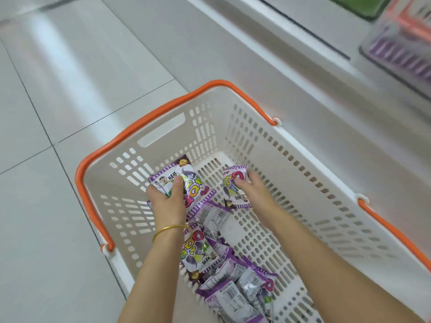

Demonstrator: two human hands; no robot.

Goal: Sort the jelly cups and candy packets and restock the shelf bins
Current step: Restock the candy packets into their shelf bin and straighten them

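A beige shopping basket (pixel 291 159) with orange handles stands on the floor and holds several purple candy packets (pixel 233 287) along its bottom. My left hand (pixel 169 201) grips a purple packet (pixel 186 180), thumb across its front, near the basket's far left wall. My right hand (pixel 254 190) holds another purple packet (pixel 233 183) near the basket's middle, fingers curled round its top edge. No jelly cups are visible.
Grey tiled floor (pixel 58 159) lies to the left. A white shelf base (pixel 291 54) runs diagonally at the upper right. A blurred clear bin (pixel 401 50) with purple packets sits on the shelf, next to a green edge (pixel 363 5).
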